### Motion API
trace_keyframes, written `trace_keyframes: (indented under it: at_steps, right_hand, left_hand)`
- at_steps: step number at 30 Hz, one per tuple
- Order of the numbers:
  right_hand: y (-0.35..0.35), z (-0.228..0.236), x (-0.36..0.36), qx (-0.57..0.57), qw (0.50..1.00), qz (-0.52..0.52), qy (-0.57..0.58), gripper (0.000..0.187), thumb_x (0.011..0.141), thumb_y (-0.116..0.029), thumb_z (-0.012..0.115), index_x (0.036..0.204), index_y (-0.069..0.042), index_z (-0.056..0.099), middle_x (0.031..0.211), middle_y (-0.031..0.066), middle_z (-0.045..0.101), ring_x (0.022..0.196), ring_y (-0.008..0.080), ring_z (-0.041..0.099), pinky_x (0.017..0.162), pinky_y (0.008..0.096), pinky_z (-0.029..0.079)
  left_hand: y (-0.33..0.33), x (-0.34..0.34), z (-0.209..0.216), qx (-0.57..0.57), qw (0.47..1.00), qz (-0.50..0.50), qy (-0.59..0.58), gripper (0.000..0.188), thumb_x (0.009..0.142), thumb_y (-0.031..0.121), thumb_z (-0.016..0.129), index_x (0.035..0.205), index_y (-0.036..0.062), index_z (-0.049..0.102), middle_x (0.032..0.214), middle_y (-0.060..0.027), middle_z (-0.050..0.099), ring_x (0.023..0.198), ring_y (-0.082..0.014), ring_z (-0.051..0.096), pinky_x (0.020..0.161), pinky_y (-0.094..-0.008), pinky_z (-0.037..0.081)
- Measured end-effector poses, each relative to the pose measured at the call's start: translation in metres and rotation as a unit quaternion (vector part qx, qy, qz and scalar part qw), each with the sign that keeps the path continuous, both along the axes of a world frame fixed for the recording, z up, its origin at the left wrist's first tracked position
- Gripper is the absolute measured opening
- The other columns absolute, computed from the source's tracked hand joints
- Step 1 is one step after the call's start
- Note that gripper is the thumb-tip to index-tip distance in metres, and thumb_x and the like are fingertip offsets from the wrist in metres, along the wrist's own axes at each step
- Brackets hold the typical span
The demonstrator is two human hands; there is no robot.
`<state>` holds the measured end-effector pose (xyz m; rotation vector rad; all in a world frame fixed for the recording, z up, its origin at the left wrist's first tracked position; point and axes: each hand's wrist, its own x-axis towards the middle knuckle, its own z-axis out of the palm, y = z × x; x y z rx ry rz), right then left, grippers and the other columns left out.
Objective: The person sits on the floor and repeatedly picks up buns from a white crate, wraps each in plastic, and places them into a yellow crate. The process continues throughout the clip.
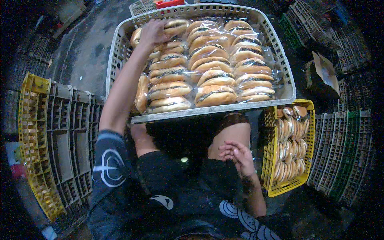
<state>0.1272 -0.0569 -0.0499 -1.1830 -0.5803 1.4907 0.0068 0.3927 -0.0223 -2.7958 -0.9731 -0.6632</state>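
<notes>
A large white plastic crate [216, 109] sits in front of me, holding rows of clear-wrapped filled buns [216, 94] stood on edge, with a dark filling showing. My left hand [154, 34] reaches into its far left corner, fingers closed against a wrapped bun [176, 27] at the end of the left row. Part of those fingers is hidden behind the hand itself. Lower down, my right hand [239, 156] hovers above my right thigh, holding nothing, its fingers loosely bent and apart.
At the right stands a yellow crate [270, 160] with several rows of similar buns. Stacked crates [340, 152] rise beyond it, and more crates [68, 136] line the left side. An open cardboard box [323, 74] lies at the right; a red container [170, 4] is behind the white crate.
</notes>
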Motion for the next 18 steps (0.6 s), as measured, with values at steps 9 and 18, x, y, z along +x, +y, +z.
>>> trace_keyframes:
  at_steps: [9,18]
  right_hand:
    - [0.04,0.026,-0.025,0.112,0.984,-0.111,-0.077,0.067,0.08,-0.041,0.053,0.123,0.006,0.034,0.12,0.0154,0.044,0.112,0.0245,0.041,0.095,0.0337,0.03]
    - [-0.004,0.041,-0.044,0.151,0.87,-0.144,-0.446,0.012,0.079,-0.01,0.055,0.076,0.0,0.061,0.072,0.01,0.061,0.069,0.0192,0.059,0.063,0.03,0.046]
  left_hand:
    - [-0.304,-0.071,0.008,-0.304,0.816,-0.165,-0.464,0.079,0.065,0.036,0.069,0.128,0.0078,0.03,0.131,-0.0165,0.032,0.123,-0.0291,0.027,0.101,-0.0392,0.02]
    - [-0.39,-0.105,-0.007,-0.699,0.617,-0.077,-0.354,0.084,0.065,0.013,0.073,0.13,0.0027,0.02,0.123,-0.0145,0.04,0.116,-0.0225,0.037,0.096,-0.0339,0.031]
